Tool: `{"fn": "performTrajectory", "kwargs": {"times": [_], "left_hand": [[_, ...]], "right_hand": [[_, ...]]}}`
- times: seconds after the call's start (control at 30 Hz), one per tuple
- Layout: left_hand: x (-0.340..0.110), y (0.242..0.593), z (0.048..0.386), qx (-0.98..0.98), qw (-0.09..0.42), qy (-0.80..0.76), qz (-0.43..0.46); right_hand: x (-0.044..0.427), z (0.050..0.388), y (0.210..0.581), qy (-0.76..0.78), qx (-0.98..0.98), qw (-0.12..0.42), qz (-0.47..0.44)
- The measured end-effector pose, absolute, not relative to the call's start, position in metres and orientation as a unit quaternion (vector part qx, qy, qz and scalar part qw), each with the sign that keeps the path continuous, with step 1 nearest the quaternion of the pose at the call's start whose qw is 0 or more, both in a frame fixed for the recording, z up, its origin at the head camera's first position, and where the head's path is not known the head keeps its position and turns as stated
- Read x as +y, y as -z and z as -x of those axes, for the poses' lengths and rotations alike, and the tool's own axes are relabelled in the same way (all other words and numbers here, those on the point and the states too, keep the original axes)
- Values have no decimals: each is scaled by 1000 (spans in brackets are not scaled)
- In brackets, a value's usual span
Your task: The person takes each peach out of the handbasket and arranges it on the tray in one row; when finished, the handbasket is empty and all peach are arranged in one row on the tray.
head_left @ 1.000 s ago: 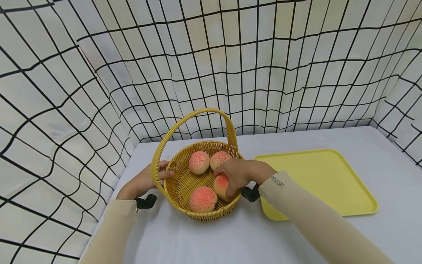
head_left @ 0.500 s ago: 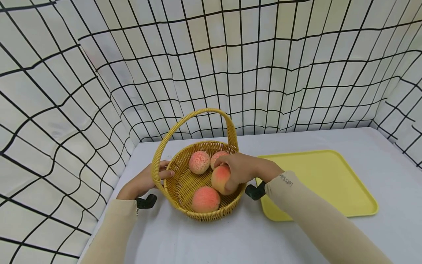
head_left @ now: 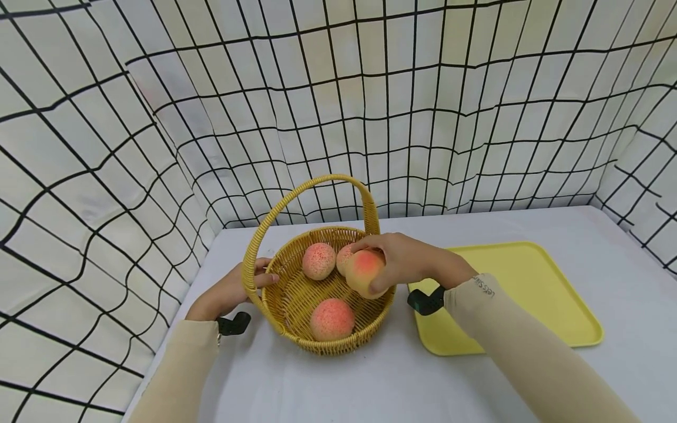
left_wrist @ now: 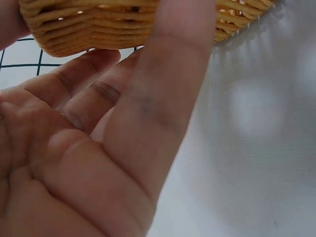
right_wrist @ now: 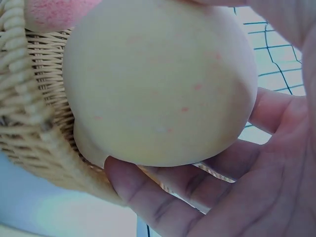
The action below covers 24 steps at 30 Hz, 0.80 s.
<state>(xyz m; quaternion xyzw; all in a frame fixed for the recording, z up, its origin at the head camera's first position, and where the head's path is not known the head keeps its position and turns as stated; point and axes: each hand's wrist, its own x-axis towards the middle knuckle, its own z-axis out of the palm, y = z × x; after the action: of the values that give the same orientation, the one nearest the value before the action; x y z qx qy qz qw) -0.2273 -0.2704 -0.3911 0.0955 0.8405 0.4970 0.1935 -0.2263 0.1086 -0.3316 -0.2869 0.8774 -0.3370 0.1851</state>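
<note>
A yellow wicker basket [head_left: 290,296] with a tall arched handle stands on the table. My left hand [head_left: 233,291] holds its left rim; in the left wrist view the fingers [left_wrist: 153,98] lie against the woven side. My right hand [head_left: 407,258] grips a peach [head_left: 365,271] above the basket's right part. In the right wrist view this pale peach [right_wrist: 158,84] sits between thumb and fingers. Inside the basket rest a back-left peach [head_left: 319,261], a front peach [head_left: 332,320] and another peach [head_left: 344,257], partly hidden behind the held one.
A flat yellow tray [head_left: 518,288] lies on the white table [head_left: 370,382] to the right, partly under my right forearm. Behind and to the sides stand white walls with black netting [head_left: 412,129].
My right hand has lifted the peach from the basket floor and moved it up and slightly right. The front peach has rolled a little to the right. My left hand stays put.
</note>
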Motion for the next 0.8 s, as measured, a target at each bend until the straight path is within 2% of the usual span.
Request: {"fn": "performTrajectory", "kwargs": {"times": [0.8], "left_hand": [[-272, 392, 228, 830, 195, -512, -105]], "right_hand": [[179, 227, 323, 388, 880, 131, 241]]}}
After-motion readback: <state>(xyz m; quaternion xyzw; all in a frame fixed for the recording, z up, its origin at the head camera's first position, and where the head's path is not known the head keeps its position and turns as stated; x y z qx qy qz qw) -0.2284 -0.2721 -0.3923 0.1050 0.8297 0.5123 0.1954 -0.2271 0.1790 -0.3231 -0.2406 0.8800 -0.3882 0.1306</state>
